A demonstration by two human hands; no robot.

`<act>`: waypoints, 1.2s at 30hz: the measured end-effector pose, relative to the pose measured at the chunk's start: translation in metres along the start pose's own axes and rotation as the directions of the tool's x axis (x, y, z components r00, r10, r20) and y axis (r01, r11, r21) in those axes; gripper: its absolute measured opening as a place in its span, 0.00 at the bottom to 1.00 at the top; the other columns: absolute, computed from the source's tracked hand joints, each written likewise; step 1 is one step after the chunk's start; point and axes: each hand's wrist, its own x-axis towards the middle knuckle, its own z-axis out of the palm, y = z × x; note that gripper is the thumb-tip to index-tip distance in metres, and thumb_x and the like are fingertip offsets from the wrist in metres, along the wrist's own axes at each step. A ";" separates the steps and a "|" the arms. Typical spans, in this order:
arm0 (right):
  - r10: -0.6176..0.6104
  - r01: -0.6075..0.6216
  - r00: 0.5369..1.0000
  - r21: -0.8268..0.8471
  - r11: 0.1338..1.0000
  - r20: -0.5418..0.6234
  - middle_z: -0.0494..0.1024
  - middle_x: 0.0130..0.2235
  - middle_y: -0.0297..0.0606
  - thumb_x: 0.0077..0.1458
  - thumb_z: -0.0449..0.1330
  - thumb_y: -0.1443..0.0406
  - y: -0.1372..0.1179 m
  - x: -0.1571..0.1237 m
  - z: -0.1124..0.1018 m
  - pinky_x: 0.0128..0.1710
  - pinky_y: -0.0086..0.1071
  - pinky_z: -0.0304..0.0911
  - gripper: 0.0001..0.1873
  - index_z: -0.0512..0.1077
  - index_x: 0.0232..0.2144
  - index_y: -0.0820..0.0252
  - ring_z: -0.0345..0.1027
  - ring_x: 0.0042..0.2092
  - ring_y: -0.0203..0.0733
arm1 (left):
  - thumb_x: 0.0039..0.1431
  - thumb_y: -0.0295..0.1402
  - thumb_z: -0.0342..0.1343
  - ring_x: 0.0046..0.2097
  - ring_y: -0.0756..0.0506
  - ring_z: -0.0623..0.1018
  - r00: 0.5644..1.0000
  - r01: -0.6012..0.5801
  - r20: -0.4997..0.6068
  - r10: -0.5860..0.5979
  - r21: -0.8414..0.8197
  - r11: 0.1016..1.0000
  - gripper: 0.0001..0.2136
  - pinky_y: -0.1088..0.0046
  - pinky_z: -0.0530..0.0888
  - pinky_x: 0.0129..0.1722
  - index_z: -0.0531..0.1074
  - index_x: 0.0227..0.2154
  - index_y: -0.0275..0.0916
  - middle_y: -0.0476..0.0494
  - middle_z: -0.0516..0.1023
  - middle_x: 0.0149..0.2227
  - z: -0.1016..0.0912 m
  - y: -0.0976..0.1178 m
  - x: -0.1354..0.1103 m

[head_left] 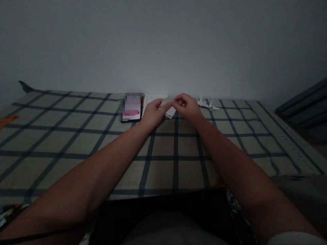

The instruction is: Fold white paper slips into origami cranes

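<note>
Between my two hands is a small folded piece of white paper (171, 113), held up over the far part of the table. My left hand (154, 111) is closed on its left side, the thumb lying across it. The fingers of my right hand (188, 106) pinch the paper at its upper right edge. Some of the paper is hidden behind the fingers. Just right of my right hand lie white folded paper cranes (208, 104). White sheets (150, 99) lie flat behind my left hand.
A phone (131, 109) with a lit, partly blurred screen is left of my left hand. The table wears a checked cloth (163, 146) and meets a pale wall (163, 44) at the back. An orange object (9, 120) lies at the far left. Dark fabric (306, 109) is at the right.
</note>
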 end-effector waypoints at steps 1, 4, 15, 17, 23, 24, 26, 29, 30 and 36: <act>-0.025 0.025 1.000 -0.003 1.000 -0.005 0.76 0.34 0.37 0.57 0.66 0.55 0.001 0.000 0.000 0.37 0.36 0.65 0.12 0.74 0.34 0.57 0.67 0.34 0.40 | 0.60 0.46 0.65 0.30 0.50 0.76 1.000 -0.014 0.005 0.014 0.015 1.000 0.16 0.77 0.73 0.25 0.78 0.39 0.37 0.47 0.79 0.34 0.000 -0.001 0.000; -0.111 0.111 0.994 -0.021 0.994 0.009 0.75 0.34 0.38 0.58 0.65 0.55 0.002 0.000 -0.001 0.37 0.36 0.65 0.12 0.73 0.31 0.57 0.67 0.37 0.42 | 0.61 0.45 0.64 0.30 0.49 0.76 0.999 -0.035 0.000 0.035 0.038 0.999 0.15 0.77 0.71 0.26 0.78 0.41 0.37 0.46 0.80 0.35 -0.001 -0.003 0.001; -0.057 0.065 0.997 -0.148 0.987 0.059 0.74 0.31 0.35 0.57 0.66 0.62 -0.007 -0.001 -0.005 0.37 0.36 0.60 0.11 0.67 0.27 0.55 0.63 0.35 0.41 | 0.54 0.34 0.68 0.32 0.49 0.78 0.995 0.074 -0.057 -0.077 -0.062 0.995 0.23 0.74 0.75 0.34 0.76 0.54 0.40 0.46 0.81 0.37 0.002 0.000 0.000; -0.047 0.054 0.997 -0.141 0.988 0.055 0.74 0.30 0.35 0.58 0.66 0.60 -0.009 -0.002 -0.005 0.37 0.36 0.60 0.12 0.68 0.27 0.55 0.64 0.34 0.41 | 0.54 0.31 0.66 0.31 0.49 0.78 0.992 0.105 -0.056 -0.110 -0.089 0.990 0.23 0.75 0.74 0.33 0.75 0.55 0.39 0.46 0.81 0.35 0.002 0.001 0.001; -0.023 0.037 0.995 -0.141 0.989 0.095 0.75 0.29 0.34 0.58 0.65 0.60 -0.011 -0.004 -0.005 0.35 0.35 0.58 0.10 0.69 0.28 0.55 0.62 0.31 0.39 | 0.51 0.27 0.65 0.32 0.48 0.79 0.986 0.144 -0.070 -0.151 -0.097 0.985 0.26 0.72 0.77 0.36 0.75 0.55 0.38 0.44 0.83 0.37 0.003 0.002 -0.001; -0.029 0.042 0.995 -0.138 0.990 0.096 0.75 0.29 0.34 0.58 0.64 0.59 -0.011 -0.004 -0.004 0.35 0.35 0.58 0.10 0.70 0.29 0.55 0.62 0.31 0.39 | 0.50 0.26 0.65 0.33 0.48 0.80 0.987 0.136 -0.071 -0.143 -0.097 0.986 0.26 0.72 0.77 0.38 0.75 0.55 0.38 0.44 0.83 0.38 0.003 0.002 0.000; -0.038 0.050 0.995 -0.135 0.990 0.089 0.74 0.29 0.34 0.59 0.64 0.59 -0.011 -0.003 -0.004 0.35 0.36 0.58 0.11 0.69 0.29 0.55 0.62 0.31 0.39 | 0.49 0.26 0.65 0.35 0.47 0.81 0.990 0.125 -0.062 -0.130 -0.088 0.988 0.26 0.71 0.77 0.40 0.74 0.54 0.38 0.44 0.83 0.39 0.003 0.001 0.000; -0.061 0.069 0.997 -0.161 0.985 0.054 0.72 0.29 0.34 0.58 0.63 0.60 -0.010 -0.003 -0.003 0.36 0.36 0.58 0.12 0.66 0.27 0.55 0.62 0.32 0.40 | 0.48 0.25 0.65 0.35 0.47 0.81 0.991 0.120 -0.053 -0.124 -0.063 0.991 0.24 0.71 0.77 0.39 0.75 0.51 0.38 0.44 0.83 0.38 0.002 0.000 0.001; -0.081 0.087 0.996 -0.167 0.982 0.044 0.72 0.29 0.35 0.58 0.63 0.61 -0.010 -0.003 -0.003 0.37 0.37 0.58 0.12 0.65 0.27 0.54 0.63 0.33 0.41 | 0.48 0.25 0.65 0.34 0.47 0.80 0.990 0.127 -0.048 -0.130 -0.056 0.990 0.23 0.71 0.77 0.38 0.76 0.50 0.38 0.45 0.83 0.37 0.001 0.000 0.001; -0.176 0.187 0.979 -0.112 0.976 0.101 0.76 0.34 0.38 0.57 0.59 0.64 -0.013 -0.005 -0.002 0.38 0.37 0.62 0.02 0.68 0.32 0.55 0.67 0.37 0.43 | 0.47 0.25 0.64 0.36 0.45 0.81 0.992 0.120 -0.029 -0.119 0.024 0.993 0.21 0.70 0.76 0.37 0.79 0.47 0.40 0.43 0.83 0.38 0.000 0.006 -0.004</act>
